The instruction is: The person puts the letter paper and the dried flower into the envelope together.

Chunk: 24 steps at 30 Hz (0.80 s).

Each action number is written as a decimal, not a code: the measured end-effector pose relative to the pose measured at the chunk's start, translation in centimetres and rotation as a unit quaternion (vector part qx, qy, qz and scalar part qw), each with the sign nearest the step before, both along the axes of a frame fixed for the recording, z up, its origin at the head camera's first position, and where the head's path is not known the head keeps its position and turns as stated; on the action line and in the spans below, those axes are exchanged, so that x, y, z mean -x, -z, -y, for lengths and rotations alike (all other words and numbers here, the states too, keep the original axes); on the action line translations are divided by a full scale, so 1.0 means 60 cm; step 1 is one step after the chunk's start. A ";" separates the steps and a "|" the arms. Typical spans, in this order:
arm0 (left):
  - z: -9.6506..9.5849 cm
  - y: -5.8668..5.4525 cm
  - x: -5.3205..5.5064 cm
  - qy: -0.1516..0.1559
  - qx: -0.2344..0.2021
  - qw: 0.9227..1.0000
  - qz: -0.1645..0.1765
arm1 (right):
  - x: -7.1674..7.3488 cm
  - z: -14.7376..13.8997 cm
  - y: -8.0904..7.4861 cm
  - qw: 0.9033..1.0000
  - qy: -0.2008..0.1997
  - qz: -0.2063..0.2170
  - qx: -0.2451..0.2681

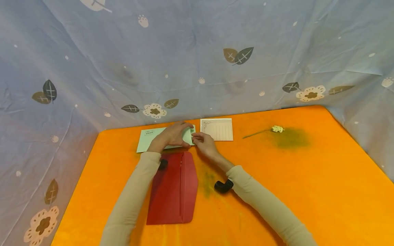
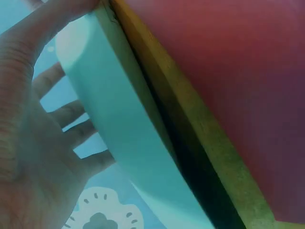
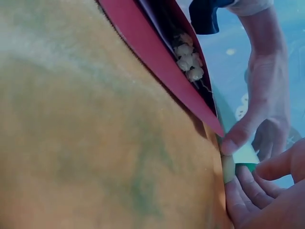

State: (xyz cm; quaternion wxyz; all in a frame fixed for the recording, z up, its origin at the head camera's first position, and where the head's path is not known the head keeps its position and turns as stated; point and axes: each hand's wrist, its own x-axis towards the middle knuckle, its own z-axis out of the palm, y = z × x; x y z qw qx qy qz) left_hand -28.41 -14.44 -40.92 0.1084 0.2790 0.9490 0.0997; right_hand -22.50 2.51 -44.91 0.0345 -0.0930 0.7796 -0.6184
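Note:
A light green envelope (image 1: 154, 138) with small printing at its left end lies near the back of the table. My left hand (image 1: 172, 136) spans its right end, thumb at the near edge and fingers at the far edge. In the left wrist view the envelope (image 2: 119, 119) stands between thumb and fingers, slightly bowed. My right hand (image 1: 205, 145) is at the envelope's right-hand end, its fingers curled at the flap. In the right wrist view its fingers (image 3: 248, 191) lie under the green edge, with the thumb close above.
Nearer me lies a red envelope (image 1: 167, 191), its flap to the right; small pale flowers (image 3: 188, 59) show inside its opening. Right of my hands is a lined card (image 1: 217, 130). A stemmed yellow flower (image 1: 277, 129) lies farther right. Patterned cloth (image 1: 197, 68) hangs behind the table.

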 end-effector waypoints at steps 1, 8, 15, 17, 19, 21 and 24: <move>-0.001 0.001 0.000 -0.001 -0.003 1.000 -0.005 | -0.001 -0.001 0.000 1.000 0.002 -0.002 0.001; -0.004 0.007 -0.004 0.006 -0.001 1.000 -0.014 | -0.001 -0.009 -0.002 1.000 -0.001 -0.003 -0.015; 0.001 0.013 -0.005 -0.006 -0.007 0.999 -0.044 | 0.006 -0.037 -0.013 0.997 -0.015 -0.044 -0.058; 0.002 0.016 -0.004 -0.008 -0.005 0.999 -0.047 | 0.011 -0.055 -0.017 0.995 -0.010 -0.065 -0.072; 0.003 0.019 -0.003 -0.007 -0.004 0.999 -0.046 | 0.018 -0.077 -0.022 0.994 0.006 -0.074 -0.080; 0.005 0.021 -0.002 -0.009 -0.005 0.999 -0.046 | 0.027 -0.100 -0.026 0.993 0.024 -0.080 -0.088; 0.007 0.023 -0.003 -0.013 -0.006 0.999 -0.046 | 0.043 -0.135 -0.028 0.991 0.039 -0.081 -0.098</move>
